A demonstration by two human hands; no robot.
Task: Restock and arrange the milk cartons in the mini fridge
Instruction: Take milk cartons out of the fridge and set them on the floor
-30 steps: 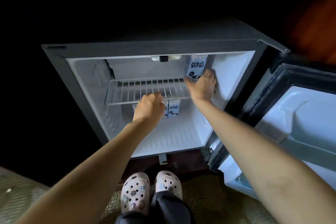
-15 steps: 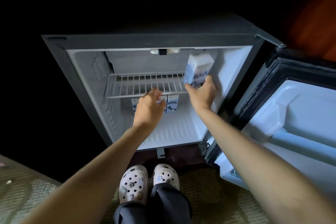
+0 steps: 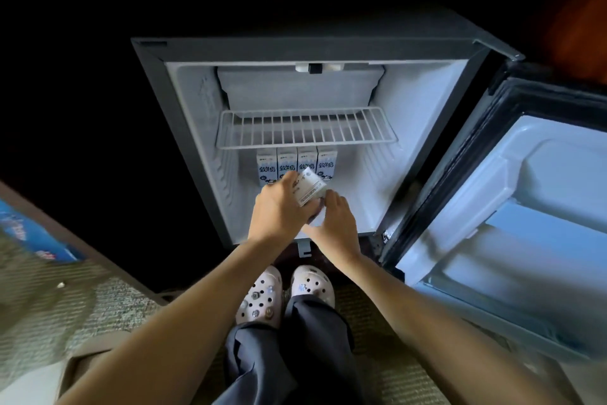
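While a blue box [image 3: 29, 233] lies at the frame's left edge, a person reaches into an open mini fridge [image 3: 154, 76] at centre frame. Under its wire shelf [image 3: 305, 128], four cartons [image 3: 295, 168] stand in a row at the back of the lower compartment. Just in front of them the left hand [image 3: 279, 210] grips a tilted milk carton [image 3: 310, 189], fingers curled round it; the right hand [image 3: 338, 224] holds the carton's near end. At right, the fridge door [image 3: 525, 207] stands open.

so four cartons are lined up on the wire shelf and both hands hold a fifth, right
Not on it: the head view shows the four cartons below the wire shelf, on the fridge floor. The left hand and right hand do hold a fifth carton.
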